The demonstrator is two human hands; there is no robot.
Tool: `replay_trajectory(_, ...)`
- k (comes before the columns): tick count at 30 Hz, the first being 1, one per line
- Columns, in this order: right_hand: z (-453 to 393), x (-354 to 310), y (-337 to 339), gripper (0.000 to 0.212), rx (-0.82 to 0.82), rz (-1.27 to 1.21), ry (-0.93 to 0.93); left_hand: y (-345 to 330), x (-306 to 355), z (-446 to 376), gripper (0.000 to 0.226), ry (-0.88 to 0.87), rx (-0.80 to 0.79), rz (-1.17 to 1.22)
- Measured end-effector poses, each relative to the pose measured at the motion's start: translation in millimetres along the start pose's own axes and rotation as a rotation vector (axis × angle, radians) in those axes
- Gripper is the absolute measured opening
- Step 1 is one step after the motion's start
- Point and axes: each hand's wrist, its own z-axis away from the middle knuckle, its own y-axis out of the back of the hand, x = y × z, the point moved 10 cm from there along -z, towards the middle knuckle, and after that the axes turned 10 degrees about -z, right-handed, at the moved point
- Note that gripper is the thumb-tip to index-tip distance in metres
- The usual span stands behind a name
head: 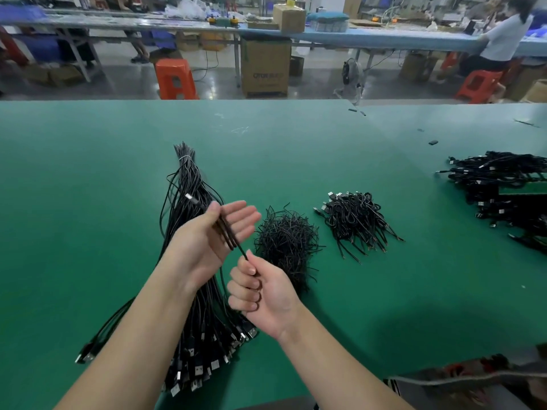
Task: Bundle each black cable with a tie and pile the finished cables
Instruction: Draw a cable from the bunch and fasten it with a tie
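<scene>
Folded black cable (226, 232) lay across left hand (207, 235), palm up, fingers straight, thumb pinning strands; long axis ran diagonal, plug end far-left, tail toward right hand (260, 294). Right grip curled, pinching tail just below left palm. Tie heap (287, 241) nearest right hand; finished pile (358, 220) beyond on desk (88, 173); no containers seen

1. The worktop (88, 173) is plain green across the frame.
2. The long cables (189, 184) at centre left are black with silver plug ends.
3. The ties (285, 241) at centre are black.
4. The stools (174, 78) at the top are orange.
5. The boxes (265, 66) at the top are brown.
</scene>
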Motion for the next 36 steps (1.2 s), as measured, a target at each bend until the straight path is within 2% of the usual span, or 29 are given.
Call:
replay_trajectory(3,2.2,-7.9,10.0,0.039,0.025,-0.093,0.025,9.1,19.1,-1.1,0.043,-0.019,-0.028,0.309)
replay_trajectory(5,3.9,-15.3,16.4,0.037,0.049,-0.156,0.039,6.1,30.0,1.5,0.036,-0.045,-0.148,0.314)
replay_trajectory(6,4.2,-19.3,18.7,0.037,0.061,-0.179,0.048,1.1,31.3,5.3,0.035,-0.035,-0.241,0.237)
replay_trajectory(7,4.2,-23.6,19.5,0.037,0.069,-0.190,0.057,-5.2,29.4,11.3,0.037,-0.018,-0.344,0.083)
replay_trajectory(10,2.8,-36.3,15.8,0.038,0.079,-0.111,0.073,-24.6,5.7,36.0,0.044,0.051,-0.665,-0.645)
replay_trajectory(12,3.0,-40.2,10.5,0.035,0.068,-0.015,0.070,-25.4,-9.0,45.3,0.045,0.146,-0.761,-0.989)
replay_trajectory(15,6.3,-44.5,2.3,0.035,0.040,0.137,0.071,-14.1,-11.6,39.8,0.039,0.251,-0.642,-1.330)
replay_trajectory(18,10.8,-51.5,-5.2,0.036,0.018,0.284,0.111,-3.2,2.0,23.9,0.042,0.152,-0.385,-1.645)
replay_trajectory(20,13.0,-54.6,-10.8,0.032,0.005,0.342,0.148,-1.5,13.4,13.3,0.036,0.047,-0.176,-1.527)
replay_trajectory(22,14.0,-56.2,-16.7,0.029,-0.011,0.373,0.188,-2.9,17.1,5.3,0.035,-0.028,-0.039,-1.197)
replay_trajectory(25,13.2,-54.8,-23.9,0.025,-0.022,0.457,0.229,-10.1,13.1,-0.7,0.038,-0.116,0.000,-0.760)
replay_trajectory(28,11.7,-56.6,-23.2,0.027,0.039,0.690,0.277,-14.9,7.2,-1.9,0.041,-0.102,0.009,-0.348)
replay_trajectory(31,8.9,-58.2,-15.1,0.029,0.102,0.877,0.231,-17.6,9.4,-1.8,0.041,-0.117,0.013,-0.210)
replay_trajectory(36,9.6,-70.5,-0.4,0.028,0.189,1.141,0.210,-15.0,19.4,0.2,0.031,-0.126,-0.012,-0.170)
